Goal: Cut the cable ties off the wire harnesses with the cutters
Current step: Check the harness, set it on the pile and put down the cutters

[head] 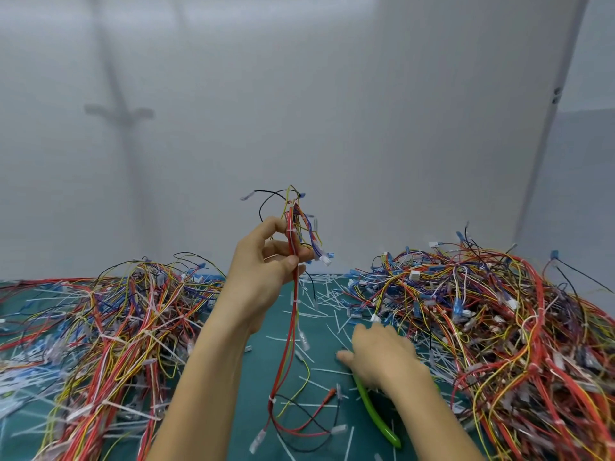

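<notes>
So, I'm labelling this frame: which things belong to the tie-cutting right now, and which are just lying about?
In the job: left hand holding one wire harness; white cable tie on it; right hand at the green-handled cutters.
Lying about: left harness pile; right harness pile; cut tie scraps; green mat.

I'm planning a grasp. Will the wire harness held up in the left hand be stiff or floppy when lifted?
Probably floppy: below the left hand the wire harness hangs limp, its tail looping on the mat. Likely light, since a finger-and-thumb grip holds it up. Its connector ends may well snag on lifting.
</notes>
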The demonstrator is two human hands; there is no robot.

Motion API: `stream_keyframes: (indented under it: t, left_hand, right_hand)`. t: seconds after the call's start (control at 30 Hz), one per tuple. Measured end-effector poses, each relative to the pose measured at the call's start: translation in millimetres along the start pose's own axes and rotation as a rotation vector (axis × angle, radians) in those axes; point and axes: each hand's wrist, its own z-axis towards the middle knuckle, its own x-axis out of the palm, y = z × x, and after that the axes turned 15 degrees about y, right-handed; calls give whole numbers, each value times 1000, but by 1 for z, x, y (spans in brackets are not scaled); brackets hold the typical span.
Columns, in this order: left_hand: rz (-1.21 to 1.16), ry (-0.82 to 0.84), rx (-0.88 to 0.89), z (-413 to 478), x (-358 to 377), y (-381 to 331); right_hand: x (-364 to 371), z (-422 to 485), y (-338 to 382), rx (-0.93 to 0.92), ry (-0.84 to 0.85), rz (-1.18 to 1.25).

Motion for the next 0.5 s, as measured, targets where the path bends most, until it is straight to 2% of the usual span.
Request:
stream_keyframes:
  t: [0.1,0.23,0.3,0.33,0.4,0.5]
  left_hand:
    - [31,24,35,1,2,1]
    - [94,118,71,0,6,2]
    - [134,178,72,0,10,2]
    - [156,214,69,0,12,1]
    - [187,271,61,0,15,1]
    - [233,322,62,-1,14,-1]
  right_hand:
    - [-13,-8,4,-146,-317,239]
    - [-37,-23,8,-383,-671,818]
    - [-49,-39,10,-565,-766,1087]
    - [-53,-46,12,-679,-749,1229]
    - [-61,-56,11,-835,-592,1455]
    - [-66,-65,3,-864,-363,1658]
